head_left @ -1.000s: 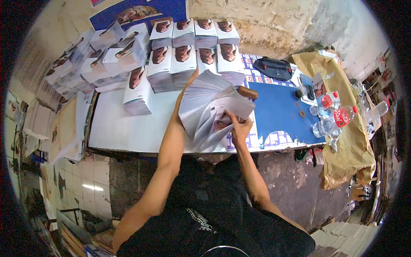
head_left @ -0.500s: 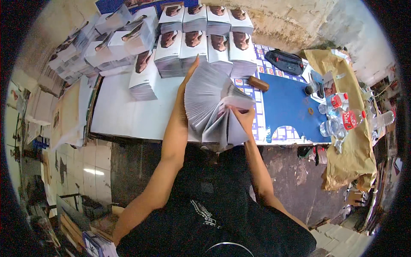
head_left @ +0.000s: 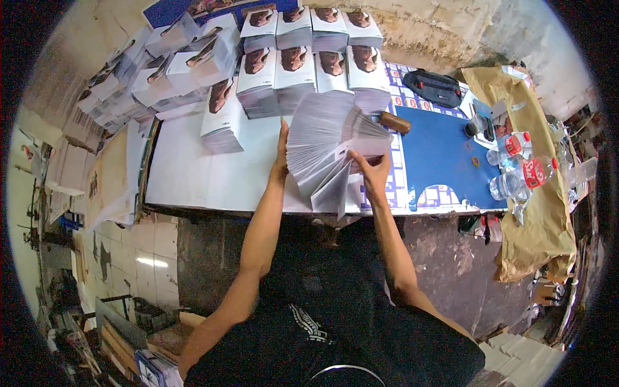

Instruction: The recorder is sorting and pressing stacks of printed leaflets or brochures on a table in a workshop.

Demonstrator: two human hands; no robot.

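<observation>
A thick sheaf of printed sheets [head_left: 317, 138] is spread into a wide fan in front of me, over the near edge of the table. My right hand [head_left: 375, 174] pinches it at its right side, thumb on top and fingers behind. My left hand [head_left: 282, 151] is upright along the fan's left edge, fingers stretched out; its thumb is hidden. Just beyond are neat stacks of white printed sheets [head_left: 294, 80], each with a brown picture on top. One separate stack [head_left: 221, 122] stands left of my left hand.
More stacks [head_left: 193, 71] crowd the table's far left. To the right lie a brown block [head_left: 394, 122], a blue sheet [head_left: 438, 161], a black pouch [head_left: 432, 89] and a tape roll [head_left: 476, 126]. Plastic bottles [head_left: 525, 174] rest by crumpled brown paper [head_left: 535, 238] at the right edge.
My left hand has slid down and slightly away from the fan's left edge. The fan has shifted a little to the right and narrowed along its lower side. My right hand keeps its pinch.
</observation>
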